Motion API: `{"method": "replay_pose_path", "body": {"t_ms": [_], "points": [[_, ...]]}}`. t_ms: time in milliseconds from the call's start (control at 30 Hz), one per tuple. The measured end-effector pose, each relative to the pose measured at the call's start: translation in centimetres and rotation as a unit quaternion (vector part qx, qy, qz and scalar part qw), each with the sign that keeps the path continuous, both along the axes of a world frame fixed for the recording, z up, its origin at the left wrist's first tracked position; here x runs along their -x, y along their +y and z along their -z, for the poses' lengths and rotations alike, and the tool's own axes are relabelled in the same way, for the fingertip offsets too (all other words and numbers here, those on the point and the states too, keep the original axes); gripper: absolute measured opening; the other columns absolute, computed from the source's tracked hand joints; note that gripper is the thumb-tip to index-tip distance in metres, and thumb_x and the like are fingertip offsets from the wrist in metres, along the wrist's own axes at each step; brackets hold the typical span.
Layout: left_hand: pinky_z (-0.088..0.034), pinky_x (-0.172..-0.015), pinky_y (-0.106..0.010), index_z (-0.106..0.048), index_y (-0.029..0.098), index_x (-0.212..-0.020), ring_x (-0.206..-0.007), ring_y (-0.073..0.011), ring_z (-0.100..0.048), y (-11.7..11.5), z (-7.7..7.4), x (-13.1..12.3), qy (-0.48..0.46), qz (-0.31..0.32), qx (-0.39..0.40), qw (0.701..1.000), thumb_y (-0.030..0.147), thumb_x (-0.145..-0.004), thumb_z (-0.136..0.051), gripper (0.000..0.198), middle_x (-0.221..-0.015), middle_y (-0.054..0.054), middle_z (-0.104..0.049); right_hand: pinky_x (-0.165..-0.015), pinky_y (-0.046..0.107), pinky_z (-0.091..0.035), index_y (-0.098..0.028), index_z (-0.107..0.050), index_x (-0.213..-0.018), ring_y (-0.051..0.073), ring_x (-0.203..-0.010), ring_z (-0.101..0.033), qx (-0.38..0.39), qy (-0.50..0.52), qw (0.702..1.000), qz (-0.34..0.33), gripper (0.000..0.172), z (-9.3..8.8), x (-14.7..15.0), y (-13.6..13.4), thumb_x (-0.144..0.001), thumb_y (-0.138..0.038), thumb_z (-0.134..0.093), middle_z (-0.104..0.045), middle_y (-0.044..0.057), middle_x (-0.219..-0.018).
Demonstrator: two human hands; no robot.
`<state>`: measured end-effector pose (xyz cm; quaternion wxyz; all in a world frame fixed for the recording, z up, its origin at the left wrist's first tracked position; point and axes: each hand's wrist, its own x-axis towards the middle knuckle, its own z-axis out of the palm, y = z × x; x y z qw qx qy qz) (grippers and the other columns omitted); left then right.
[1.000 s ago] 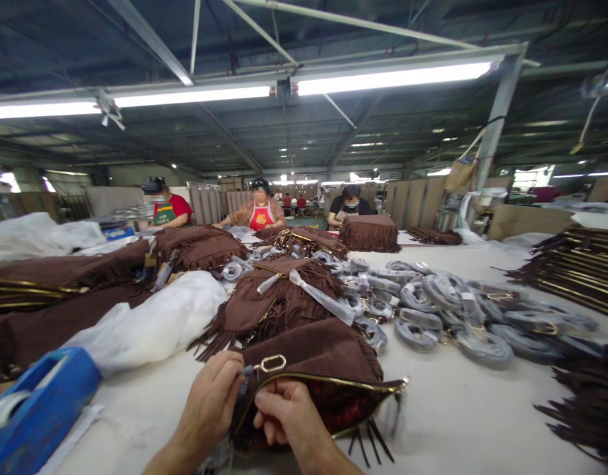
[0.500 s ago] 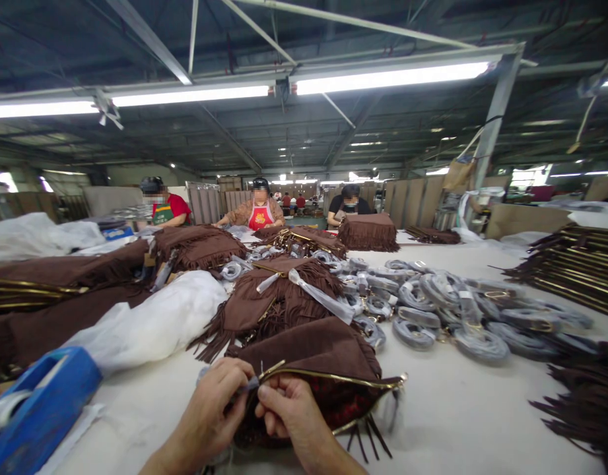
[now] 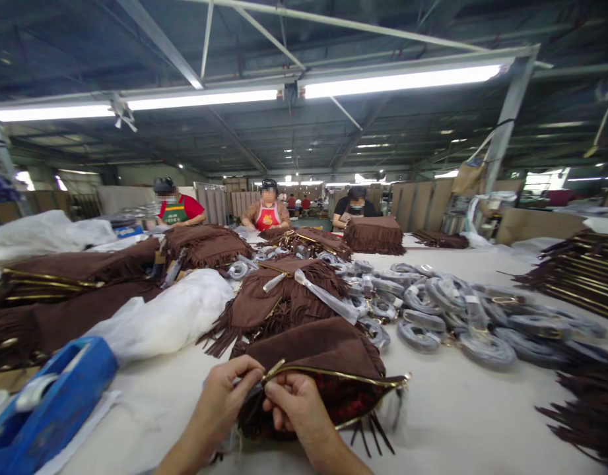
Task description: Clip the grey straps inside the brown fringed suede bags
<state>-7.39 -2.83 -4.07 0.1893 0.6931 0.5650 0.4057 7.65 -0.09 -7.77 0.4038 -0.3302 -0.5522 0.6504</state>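
My left hand is uncurling into a closed fingertip pinch at the gold fitting; my right hand is pinching the zip edge of the brown bag at six o'clock, so both are apparently working one corner.
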Motion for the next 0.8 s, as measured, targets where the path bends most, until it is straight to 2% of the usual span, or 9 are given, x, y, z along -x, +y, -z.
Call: {"method": "replay_pose_path", "body": {"t_ms": [100, 200, 267, 300, 433, 500, 567, 667, 800], "points": [[-0.042, -0.061, -0.026, -0.059, 0.021, -0.067, -0.063, -0.0172, -0.057, -0.1, -0.4, 0.3, 0.068, -0.019, -0.066, 0.995, 0.034, -0.087, -0.045, 0.028, -0.065, -0.001, -0.062, -0.038, 0.020, -0.028, -0.017, -0.056, -0.067, 0.008, -0.037, -0.042, -0.072, -0.070, 0.994, 0.039, 0.033, -0.8, -0.5, -0.4, -0.074, -0.049, -0.061, -0.058, -0.001, -0.055], [-0.040, -0.061, -0.028, -0.055, 0.020, -0.064, -0.065, -0.0180, -0.054, -0.4, -1.3, 0.4, 0.109, -0.046, -0.144, 0.982, 0.035, -0.088, -0.044, 0.030, -0.068, -0.002, -0.058, -0.056, 0.025, -0.044, -0.019, -0.061, -0.076, 0.017, -0.063, -0.060, -0.263, -0.149, 0.948, 0.100, 0.015, -2.3, -1.3, -1.5, -0.082, -0.031, -0.055, -0.064, 0.005, -0.074], [-0.040, -0.061, -0.028, -0.052, 0.020, -0.063, -0.064, -0.0170, -0.052, -0.8, -1.9, 0.4, 0.076, -0.045, -0.150, 0.985, 0.037, -0.088, -0.045, 0.032, -0.066, -0.002, -0.056, -0.069, 0.027, -0.046, -0.021, -0.062, -0.078, 0.019, -0.078, -0.062, -0.354, -0.139, 0.919, 0.103, 0.014, -3.4, -1.7, -2.2, -0.085, -0.029, -0.054, -0.065, 0.006, -0.082], [-0.040, -0.060, -0.027, -0.052, 0.020, -0.063, -0.063, -0.0160, -0.051, -1.0, -2.1, 0.3, 0.037, -0.037, -0.133, 0.990, 0.039, -0.089, -0.046, 0.032, -0.065, -0.001, -0.054, -0.067, 0.026, -0.046, -0.021, -0.062, -0.079, 0.018, -0.076, -0.061, -0.356, -0.116, 0.923, 0.093, 0.015, -3.8, -1.8, -2.4, -0.087, -0.030, -0.054, -0.064, 0.005, -0.080], [-0.030, -0.043, -0.021, -0.057, 0.018, -0.077, -0.043, -0.0089, -0.038, -1.6, -1.9, -0.5, -0.181, 0.056, 0.043, 0.981, 0.058, -0.087, -0.046, 0.042, -0.055, 0.003, -0.054, -0.039, 0.019, -0.030, -0.019, -0.057, -0.087, 0.007, -0.041, -0.042, -0.156, 0.059, 0.984, 0.057, 0.026, -4.7, -1.6, -2.0, -0.087, -0.045, -0.058, -0.055, -0.004, -0.062], [-0.019, -0.037, -0.019, -0.057, 0.017, -0.086, -0.036, -0.0053, -0.028, -1.8, -1.4, -1.4, -0.237, 0.109, 0.125, 0.957, 0.066, -0.085, -0.045, 0.051, -0.056, 0.002, -0.059, -0.036, 0.017, -0.020, -0.019, -0.056, -0.089, 0.004, -0.038, -0.033, -0.065, 0.147, 0.985, 0.058, 0.032, -4.9, -1.5, -1.6, -0.082, -0.049, -0.064, -0.053, -0.006, -0.061], [-0.018, -0.036, -0.018, -0.056, 0.016, -0.087, -0.035, -0.0039, -0.028, -2.1, -1.0, -2.3, -0.237, 0.150, 0.162, 0.946, 0.069, -0.083, -0.048, 0.053, -0.062, -0.001, -0.065, -0.037, 0.015, -0.019, -0.018, -0.057, -0.088, 0.003, -0.040, -0.032, -0.045, 0.185, 0.980, 0.052, 0.034, -5.1, -1.5, -1.3, -0.080, -0.049, -0.068, -0.052, -0.007, -0.060], [-0.027, -0.039, -0.017, -0.056, 0.017, -0.082, -0.042, -0.0057, -0.039, -2.3, -0.4, -3.2, -0.226, 0.187, 0.154, 0.944, 0.067, -0.084, -0.051, 0.050, -0.067, -0.001, -0.063, -0.038, 0.015, -0.024, -0.017, -0.060, -0.087, 0.003, -0.041, -0.035, -0.061, 0.178, 0.982, 0.020, 0.031, -5.4, -1.6, -1.4, -0.081, -0.046, -0.070, -0.053, -0.007, -0.058], [-0.028, -0.040, -0.017, -0.054, 0.017, -0.072, -0.043, -0.0067, -0.041, -1.6, 0.0, -2.9, -0.259, 0.142, 0.149, 0.944, 0.070, -0.080, -0.054, 0.053, -0.057, 0.003, -0.053, -0.043, 0.015, -0.036, -0.018, -0.065, -0.094, 0.011, -0.065, -0.058, -0.054, 0.214, 0.974, 0.057, 0.038, -5.6, -2.3, -0.8, -0.083, -0.054, -0.065, -0.066, 0.005, -0.088]]}}
